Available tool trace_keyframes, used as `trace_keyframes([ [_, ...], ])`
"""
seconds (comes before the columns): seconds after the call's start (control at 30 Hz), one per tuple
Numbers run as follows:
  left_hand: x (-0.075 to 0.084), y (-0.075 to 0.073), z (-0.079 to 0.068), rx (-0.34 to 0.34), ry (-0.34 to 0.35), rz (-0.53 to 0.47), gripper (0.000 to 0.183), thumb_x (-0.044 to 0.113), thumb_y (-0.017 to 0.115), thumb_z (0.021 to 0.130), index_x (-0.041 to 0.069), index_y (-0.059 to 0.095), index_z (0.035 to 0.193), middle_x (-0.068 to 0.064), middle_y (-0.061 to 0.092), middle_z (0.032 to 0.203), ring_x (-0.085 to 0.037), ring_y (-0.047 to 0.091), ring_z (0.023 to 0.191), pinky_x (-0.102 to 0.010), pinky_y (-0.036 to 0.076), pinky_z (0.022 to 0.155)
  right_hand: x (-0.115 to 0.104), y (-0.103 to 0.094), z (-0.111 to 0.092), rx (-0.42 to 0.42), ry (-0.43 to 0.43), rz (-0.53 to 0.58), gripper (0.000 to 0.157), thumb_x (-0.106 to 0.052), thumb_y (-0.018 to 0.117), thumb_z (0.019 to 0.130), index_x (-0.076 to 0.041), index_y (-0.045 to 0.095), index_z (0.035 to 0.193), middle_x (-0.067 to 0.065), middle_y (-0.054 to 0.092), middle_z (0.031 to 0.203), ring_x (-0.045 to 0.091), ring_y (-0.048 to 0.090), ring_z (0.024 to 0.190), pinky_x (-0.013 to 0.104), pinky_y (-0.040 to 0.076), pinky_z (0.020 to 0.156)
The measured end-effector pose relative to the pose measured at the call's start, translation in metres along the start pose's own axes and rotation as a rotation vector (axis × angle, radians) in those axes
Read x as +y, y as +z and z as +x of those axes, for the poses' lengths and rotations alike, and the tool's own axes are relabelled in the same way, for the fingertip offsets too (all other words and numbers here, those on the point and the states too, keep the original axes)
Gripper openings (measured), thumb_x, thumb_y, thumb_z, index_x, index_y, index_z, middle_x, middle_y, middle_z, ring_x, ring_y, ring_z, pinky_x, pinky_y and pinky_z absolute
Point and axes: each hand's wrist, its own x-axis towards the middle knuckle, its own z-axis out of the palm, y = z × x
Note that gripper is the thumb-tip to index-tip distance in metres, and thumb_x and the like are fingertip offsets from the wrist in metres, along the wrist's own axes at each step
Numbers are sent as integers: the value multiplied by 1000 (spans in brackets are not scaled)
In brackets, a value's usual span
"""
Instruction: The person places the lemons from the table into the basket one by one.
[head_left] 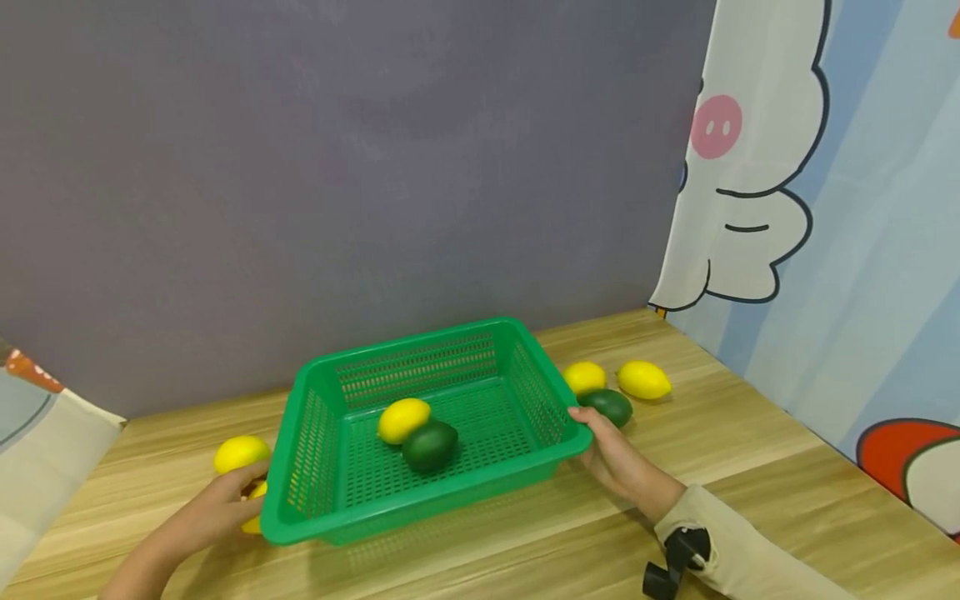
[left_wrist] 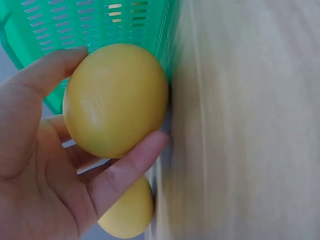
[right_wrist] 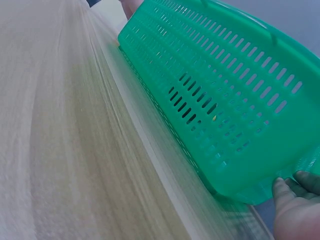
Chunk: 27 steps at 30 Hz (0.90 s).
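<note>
A green plastic basket [head_left: 450,493] with slotted walls holds a yellow lemon [head_left: 403,420] and a dark green avocado-like fruit [head_left: 431,446], which touch each other. Outside its left wall, my left hand [head_left: 206,512] holds another lemon [left_wrist: 117,100] between thumb and fingers; the basket's rim hides part of that lemon in the head view. At the basket's front right corner, my right hand [head_left: 617,462] grips the rim, thumb on top. In the right wrist view the fingertips [right_wrist: 282,187] show at the basket's corner. Whether the basket's base is fully on the table cannot be told.
Behind the left hand lies a loose lemon [head_left: 242,454]. To the basket's right are two lemons, one beside the wall [head_left: 584,377] and one farther out [head_left: 643,380], with a dark green fruit [head_left: 609,407] near them. A grey panel [head_left: 360,183] backs the wooden table [head_left: 750,467].
</note>
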Motion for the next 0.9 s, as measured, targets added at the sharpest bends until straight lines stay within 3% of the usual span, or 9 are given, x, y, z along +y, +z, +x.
trace_keyframes([
  [0.33,4,4,-1,174,-33,186,31,16,58,94,-1,54,120,-7,58,104,0,48,87,-22,47,67,0,0,0,-11,-3,8,26,-24,31,100,-16,52,114,-8,59,106,6,53,102,24,40,94],
  [0.53,8,0,0,257,-88,302,33,17,62,92,-2,58,119,-11,62,109,1,48,85,-21,45,67,0,0,0,2,-6,27,25,-23,32,101,-17,53,111,-10,60,104,5,54,99,22,42,92],
  [0.77,10,-5,1,330,-144,386,39,25,62,92,1,58,122,-15,62,113,-21,57,91,-31,47,68,1,-1,1,-11,-12,28,26,-23,31,101,-16,53,113,-9,60,105,6,55,100,22,42,92],
  [0.9,15,-11,2,338,-168,369,42,28,60,93,0,56,124,-15,62,111,-23,57,91,-29,47,66,1,-1,1,-11,-12,29,26,-23,31,101,-15,52,114,-8,60,105,6,55,100,22,42,93],
])
